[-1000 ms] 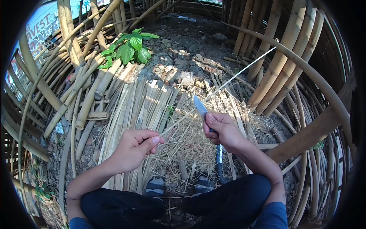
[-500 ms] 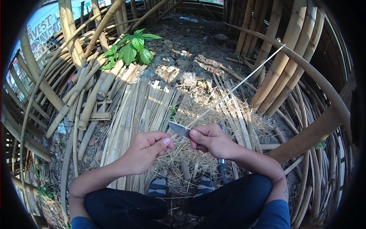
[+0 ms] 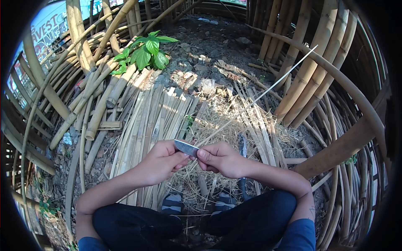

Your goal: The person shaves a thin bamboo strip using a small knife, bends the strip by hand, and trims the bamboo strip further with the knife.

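My right hand [image 3: 220,159] is closed around a small knife [image 3: 186,147], whose flat grey blade points left. The blade lies just above the fingers of my left hand [image 3: 161,161]. My left hand is pinched around the near end of a long thin bamboo strip [image 3: 261,94], though the fingers hide most of the grip. From between the hands the strip slants up and away to the right, its pale tip in front of the upright poles. Both hands are close together above my knees, and whether the blade touches the strip is hidden.
Split bamboo slats [image 3: 140,138] lie in a row ahead on the left. Thin shavings [image 3: 226,113] cover the ground before my sandals [image 3: 173,203]. A dark blade-like tool [image 3: 243,167] lies by my right knee. Bamboo poles [image 3: 320,71] and a curved pole stand at right; a leafy plant [image 3: 146,52] grows ahead.
My right hand has moved left and slightly down with the knife, bringing the blade over my left fingers. The strip's far tip has shifted slightly up and right.
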